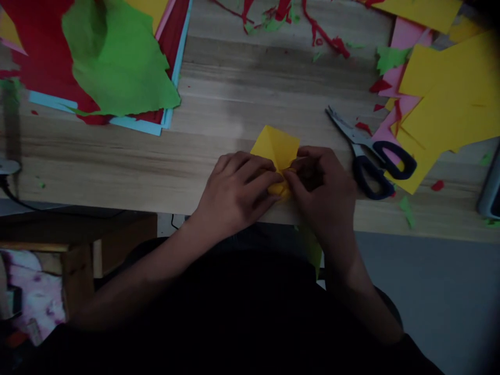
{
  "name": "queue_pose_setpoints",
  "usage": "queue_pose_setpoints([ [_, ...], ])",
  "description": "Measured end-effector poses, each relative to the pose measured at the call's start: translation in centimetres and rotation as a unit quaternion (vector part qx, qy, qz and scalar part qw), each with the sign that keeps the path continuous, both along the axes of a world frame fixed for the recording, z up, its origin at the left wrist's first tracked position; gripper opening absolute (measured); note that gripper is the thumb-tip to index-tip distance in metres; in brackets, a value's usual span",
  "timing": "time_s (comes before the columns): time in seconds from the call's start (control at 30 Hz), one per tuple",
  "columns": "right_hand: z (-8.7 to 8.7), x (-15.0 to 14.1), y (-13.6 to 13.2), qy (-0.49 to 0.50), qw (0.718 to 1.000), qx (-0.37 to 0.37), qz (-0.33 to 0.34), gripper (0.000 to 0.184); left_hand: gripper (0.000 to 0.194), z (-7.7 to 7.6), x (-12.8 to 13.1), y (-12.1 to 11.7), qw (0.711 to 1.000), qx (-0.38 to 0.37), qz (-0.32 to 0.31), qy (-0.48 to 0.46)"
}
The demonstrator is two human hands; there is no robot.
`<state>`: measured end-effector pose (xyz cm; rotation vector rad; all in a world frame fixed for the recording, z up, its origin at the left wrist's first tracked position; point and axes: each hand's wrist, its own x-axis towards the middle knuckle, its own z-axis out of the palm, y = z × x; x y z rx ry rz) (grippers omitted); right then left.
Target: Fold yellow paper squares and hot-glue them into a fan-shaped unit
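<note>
Okay, so two bare hands, one piece of folded paper. That one creased bright yellow paper piece [275,143] sits at the near edge of the pale wood-grain counter [234,94], right between the hands, with its flat upper part sticking out past the fingers.

Left hand [238,192] has its fingers bent over the left side of the piece. Can't tell if that grip is actually pinching or just pressing, the thumb's hidden. Right hand [324,182] is easier: narrow grip, thumb and forefinger pinching the piece close to its middle.

One pair of scissors with silver blades and two dark navy handle loops [373,169] lies just beside the right hand, tips pointing up and left. The loops overlap the edge of a messy pile of yellow sheets [453,104], too overlapped to count, with pink paper [404,36] poking out.

Over on the left there's one big ragged green paper sheet [121,62] on top of dark red paper [42,62], and at least two light blue sheet edges [135,125] showing underneath. Loads of little red and green paper scraps [339,46] scattered about, more than I can count. Also one dark device [490,195], partly in view at the right edge.
</note>
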<state>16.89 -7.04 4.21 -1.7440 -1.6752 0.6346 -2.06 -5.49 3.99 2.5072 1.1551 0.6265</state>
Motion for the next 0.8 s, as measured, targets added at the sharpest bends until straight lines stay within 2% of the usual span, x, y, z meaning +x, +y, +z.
queue_pose_setpoints([
  [0.1,0.4,0.5,-0.1,-0.028,0.999,-0.015,0.0,0.026,0.014,0.1,0.2,0.1,1.0,-0.002,0.019,0.001],
  [0.27,1.2,1.1,0.1,-0.053,0.998,-0.034,0.027,0.012,0.01,0.2,0.3,-0.1,1.0,0.011,0.013,-0.01],
  [0.33,1.2,1.1,0.2,-0.06,0.997,-0.02,0.04,0.009,0.012,0.1,0.3,-0.1,1.0,0.008,0.018,-0.011],
  [0.43,0.8,1.2,0.3,-0.067,0.995,0.011,0.079,0.003,0.023,0.1,0.2,-0.2,0.999,-0.01,0.036,0.0],
  [0.53,0.2,1.7,0.3,-0.078,0.986,0.069,0.13,0.009,0.032,0.2,0.3,-0.2,0.999,-0.027,0.04,0.013],
  [0.63,-0.3,2.5,0.3,-0.095,0.973,0.124,0.168,0.011,0.03,0.4,0.4,-0.2,0.998,-0.033,0.044,0.023],
  [0.8,-0.3,3.2,0.6,-0.097,0.963,0.129,0.217,0.018,0.026,0.5,0.5,-0.2,0.997,-0.043,0.057,0.012],
])
